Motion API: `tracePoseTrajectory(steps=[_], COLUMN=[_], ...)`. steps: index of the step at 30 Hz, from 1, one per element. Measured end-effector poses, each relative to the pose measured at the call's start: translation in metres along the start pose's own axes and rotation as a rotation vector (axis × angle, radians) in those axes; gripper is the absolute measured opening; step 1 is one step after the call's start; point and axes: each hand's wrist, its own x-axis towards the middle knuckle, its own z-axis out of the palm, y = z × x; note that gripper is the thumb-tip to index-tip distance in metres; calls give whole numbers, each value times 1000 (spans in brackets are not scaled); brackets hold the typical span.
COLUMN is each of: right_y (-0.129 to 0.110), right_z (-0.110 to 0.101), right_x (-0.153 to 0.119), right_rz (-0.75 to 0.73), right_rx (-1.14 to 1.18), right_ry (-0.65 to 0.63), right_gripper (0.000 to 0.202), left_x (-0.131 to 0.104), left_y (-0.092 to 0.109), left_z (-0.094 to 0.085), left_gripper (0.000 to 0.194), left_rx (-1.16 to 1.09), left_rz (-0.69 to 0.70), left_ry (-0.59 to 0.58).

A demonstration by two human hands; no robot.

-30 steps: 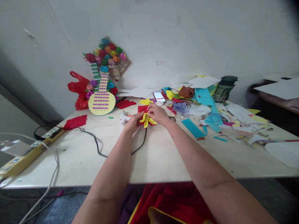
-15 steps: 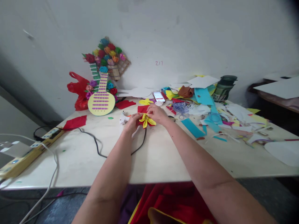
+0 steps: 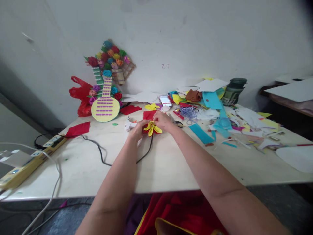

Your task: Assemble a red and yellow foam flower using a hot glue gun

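Note:
A yellow and red felt flower (image 3: 156, 130) is between my two hands, low over the table. My left hand (image 3: 139, 129) has closed on its left side. The fingers of my right hand (image 3: 161, 120) are pinched at its upper right; the fingertips are partly hidden behind the petals. Just left of my left hand lies a white tool with an orange part (image 3: 129, 124), which looks like a glue gun. Behind the flower is a red felt piece (image 3: 148, 115), with yellow felt petals (image 3: 152, 106) beyond it. Scissors (image 3: 179, 123) rest right of my right hand.
A black cord (image 3: 99, 148) crosses the table toward a power strip (image 3: 23, 168) at left. A yellow lute-shaped craft (image 3: 105, 110) leans before felt flowers (image 3: 113, 54). To the right are blue felt strips (image 3: 201, 133), tangled string (image 3: 190, 114), scraps and a dark bottle (image 3: 234, 92).
The view has shifted slightly. My hands stay at the flower, which has turned or tilted a little. More of the scissors shows beside my right hand.

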Motion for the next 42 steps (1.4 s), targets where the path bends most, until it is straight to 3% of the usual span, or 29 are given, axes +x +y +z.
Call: tracePoseTrajectory(steps=[8,12,17,20,25,33,42], right_y=[-2,-4,-6,-8,-10,-12,-13], right_z=[0,-3,-4,-3,-3,0,2], right_x=[0,-1,-2,-2,-2,-1,-2], right_rz=[46,94,117,146,181,194,169], right_rx=[-37,-37,-84,-121,-177,-155,-143], right_ry=[27,61,79,87,77,60,92], right_gripper=[10,10,12,15,19,17,18], left_x=[-1,-5,-10,-10,-5,0,-1], left_y=[1,2,2,1,-3,-7,-5], left_z=[0,-4,-4,-2,1,1,9], left_gripper=[20,27,46,49,45,39,38], left_rx=[-149,-231,-175,-150,-102,-73,-111], left_rz=[-7,27,39,52,72,133,200], left_ry=[15,-124,-298,-286,-160,-177,-114])
